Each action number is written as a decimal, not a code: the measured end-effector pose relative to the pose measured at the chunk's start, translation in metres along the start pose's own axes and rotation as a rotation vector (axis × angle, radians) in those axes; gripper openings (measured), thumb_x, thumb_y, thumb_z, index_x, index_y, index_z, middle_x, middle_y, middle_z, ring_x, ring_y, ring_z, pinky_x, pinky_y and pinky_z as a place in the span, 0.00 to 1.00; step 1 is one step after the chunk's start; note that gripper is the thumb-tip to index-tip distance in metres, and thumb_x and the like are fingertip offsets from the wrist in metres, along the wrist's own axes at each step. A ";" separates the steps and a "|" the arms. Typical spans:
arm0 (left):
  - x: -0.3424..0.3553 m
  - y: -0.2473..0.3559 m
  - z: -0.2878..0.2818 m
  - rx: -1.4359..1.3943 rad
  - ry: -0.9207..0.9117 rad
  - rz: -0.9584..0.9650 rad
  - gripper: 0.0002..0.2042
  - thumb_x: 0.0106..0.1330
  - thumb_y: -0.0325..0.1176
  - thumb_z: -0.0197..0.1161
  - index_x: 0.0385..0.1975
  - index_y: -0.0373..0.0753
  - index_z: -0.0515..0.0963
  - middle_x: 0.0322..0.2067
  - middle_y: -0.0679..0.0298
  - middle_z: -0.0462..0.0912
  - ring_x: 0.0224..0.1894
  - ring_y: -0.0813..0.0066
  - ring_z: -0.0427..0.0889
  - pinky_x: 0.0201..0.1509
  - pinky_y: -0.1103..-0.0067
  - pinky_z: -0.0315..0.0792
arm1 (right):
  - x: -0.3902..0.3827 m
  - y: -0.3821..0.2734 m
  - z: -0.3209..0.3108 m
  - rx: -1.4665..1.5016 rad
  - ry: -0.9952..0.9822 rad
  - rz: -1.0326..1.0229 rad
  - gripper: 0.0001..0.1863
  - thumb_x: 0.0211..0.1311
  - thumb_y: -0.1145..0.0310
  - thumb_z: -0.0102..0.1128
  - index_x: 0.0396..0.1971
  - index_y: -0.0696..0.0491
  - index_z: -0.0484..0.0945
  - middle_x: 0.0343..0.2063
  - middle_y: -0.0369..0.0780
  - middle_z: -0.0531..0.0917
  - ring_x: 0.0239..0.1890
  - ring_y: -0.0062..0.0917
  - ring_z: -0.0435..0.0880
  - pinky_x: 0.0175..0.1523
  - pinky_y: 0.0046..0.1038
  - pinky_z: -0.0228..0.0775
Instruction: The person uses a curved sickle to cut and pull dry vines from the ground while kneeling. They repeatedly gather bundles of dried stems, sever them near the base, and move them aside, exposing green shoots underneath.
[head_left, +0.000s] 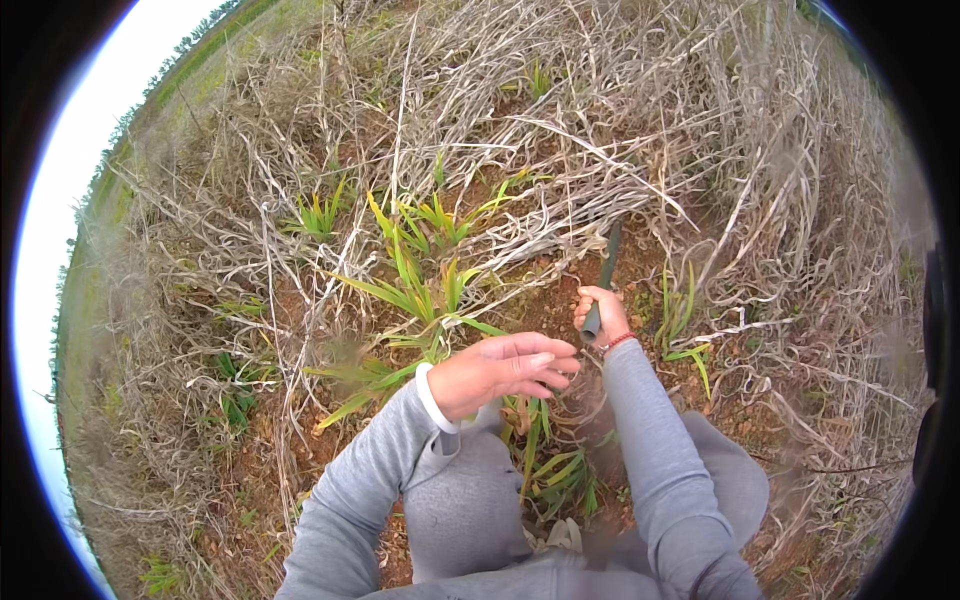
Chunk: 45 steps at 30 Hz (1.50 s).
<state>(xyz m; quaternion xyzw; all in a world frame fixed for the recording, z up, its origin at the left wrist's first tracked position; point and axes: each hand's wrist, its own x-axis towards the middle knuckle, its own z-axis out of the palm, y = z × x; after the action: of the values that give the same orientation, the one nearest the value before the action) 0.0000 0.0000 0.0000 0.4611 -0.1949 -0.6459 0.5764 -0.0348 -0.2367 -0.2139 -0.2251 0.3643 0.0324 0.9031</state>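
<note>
Dark tool (pixel 609 258) is in my R hand (pixel 604 310), fingers clenched round it nr its hollow butt. That round end pokes out of my fist on the side nr me; the rest runs out past my fingers. Long axis: away from me, far tip pointing ahead w/ slight lean to R, by bare soil (pixel 556 298) & dry stalks (pixel 570 218). Can't tell if tip touches. L hand (pixel 505 376): loose, fingers part-curled, nothing gripped, nr green leaves (pixel 412 292).
</note>
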 end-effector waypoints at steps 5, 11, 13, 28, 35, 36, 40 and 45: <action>0.058 -0.068 -0.093 -0.522 0.161 -0.109 0.32 0.71 0.48 0.55 0.66 0.32 0.59 0.63 0.50 0.68 0.63 0.56 0.70 0.67 0.61 0.64 | 0.013 -0.004 0.056 0.191 -0.147 -0.004 0.11 0.61 0.69 0.54 0.19 0.46 0.68 0.13 0.27 0.70 0.15 0.15 0.67 0.22 0.21 0.63; 0.114 -0.131 -0.139 -0.782 0.435 -0.212 0.49 0.60 0.58 0.64 0.70 0.31 0.46 0.65 0.47 0.61 0.66 0.50 0.63 0.69 0.56 0.59 | -0.016 -0.026 0.071 0.195 -0.312 0.097 0.11 0.63 0.71 0.54 0.20 0.47 0.66 0.13 0.28 0.69 0.16 0.15 0.66 0.23 0.20 0.61; 0.135 -0.132 -0.155 -0.872 0.461 -0.180 0.56 0.57 0.60 0.66 0.72 0.35 0.36 0.70 0.47 0.51 0.70 0.48 0.55 0.71 0.54 0.53 | -0.041 -0.024 0.069 0.206 -0.292 0.101 0.11 0.64 0.70 0.54 0.21 0.47 0.67 0.13 0.27 0.68 0.16 0.14 0.66 0.23 0.20 0.61; 0.266 -0.097 -0.241 -1.163 0.692 0.219 0.50 0.53 0.65 0.65 0.72 0.49 0.49 0.74 0.57 0.46 0.74 0.50 0.43 0.72 0.48 0.36 | -0.289 0.027 0.006 0.117 -0.039 0.123 0.09 0.64 0.77 0.49 0.44 0.58 0.72 0.16 0.32 0.66 0.12 0.18 0.64 0.18 0.23 0.57; 0.278 -0.117 -0.246 -1.405 0.559 0.568 0.29 0.67 0.59 0.51 0.62 0.49 0.68 0.66 0.57 0.65 0.66 0.50 0.63 0.68 0.45 0.53 | -0.330 0.038 -0.013 -0.031 0.102 0.220 0.10 0.62 0.79 0.51 0.43 0.57 0.71 0.15 0.34 0.66 0.11 0.19 0.66 0.17 0.25 0.59; 0.283 -0.120 -0.245 -1.431 0.611 0.582 0.28 0.67 0.58 0.51 0.60 0.47 0.70 0.64 0.57 0.68 0.65 0.50 0.65 0.68 0.46 0.55 | -0.331 0.039 -0.015 -0.023 0.119 0.223 0.10 0.61 0.79 0.51 0.43 0.58 0.71 0.15 0.34 0.67 0.11 0.18 0.66 0.17 0.24 0.59; 0.292 -0.117 -0.249 -1.486 0.629 0.720 0.25 0.68 0.54 0.52 0.57 0.44 0.73 0.60 0.56 0.72 0.63 0.50 0.67 0.67 0.46 0.56 | -0.326 0.045 -0.025 -0.034 0.162 0.241 0.09 0.61 0.81 0.52 0.41 0.58 0.72 0.15 0.35 0.66 0.11 0.20 0.66 0.17 0.26 0.59; 0.295 -0.112 -0.249 -1.402 0.748 0.729 0.28 0.63 0.57 0.58 0.57 0.46 0.73 0.60 0.58 0.73 0.61 0.50 0.69 0.66 0.46 0.57 | -0.325 0.053 -0.028 -0.105 0.237 0.279 0.08 0.60 0.74 0.57 0.37 0.54 0.70 0.13 0.34 0.66 0.09 0.19 0.64 0.14 0.23 0.56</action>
<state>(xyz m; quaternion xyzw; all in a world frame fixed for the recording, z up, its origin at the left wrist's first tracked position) 0.1670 -0.1741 -0.3216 0.0910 0.3139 -0.1986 0.9240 -0.3029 -0.1669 -0.0335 -0.2215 0.4937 0.1495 0.8276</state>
